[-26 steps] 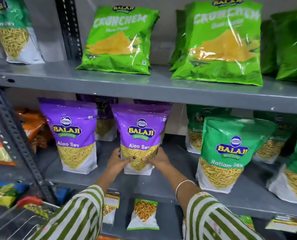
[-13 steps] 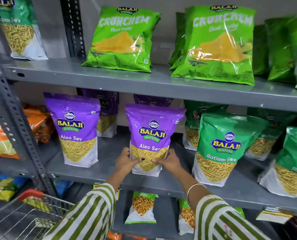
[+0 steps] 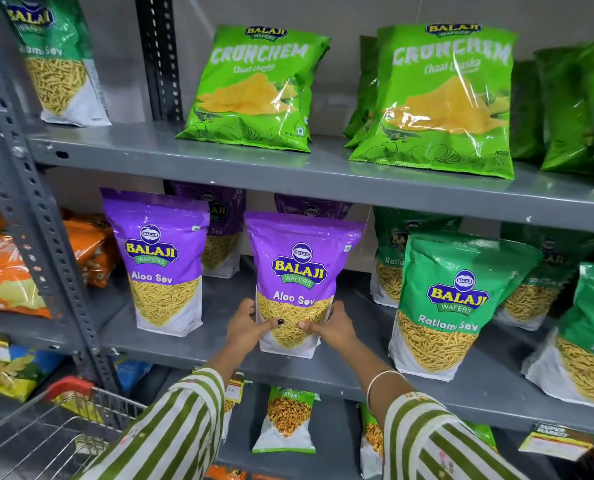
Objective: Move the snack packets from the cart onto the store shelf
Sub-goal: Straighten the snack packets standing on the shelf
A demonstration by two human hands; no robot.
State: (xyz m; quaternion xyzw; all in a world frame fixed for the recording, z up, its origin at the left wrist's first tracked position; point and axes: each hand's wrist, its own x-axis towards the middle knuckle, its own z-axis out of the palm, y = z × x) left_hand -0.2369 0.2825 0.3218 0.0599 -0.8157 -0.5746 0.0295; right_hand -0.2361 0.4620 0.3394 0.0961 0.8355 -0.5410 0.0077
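Grey metal shelving (image 3: 309,174) with perforated uprights stands against a pale wall, its upper board carrying light green Crunchem bags (image 3: 254,91), and the wire cart (image 3: 56,431) with a red handle sits at lower left. On the middle shelf (image 3: 219,358) a purple Aloo Sev packet (image 3: 297,271) stands upright, glossy, with a clear lower window showing yellow strands, between a matching purple packet (image 3: 158,261) and a green Ratlam Sev packet (image 3: 451,303). The left hand (image 3: 248,327) and right hand (image 3: 333,327) clasp its lower sides, thumbs across the front.
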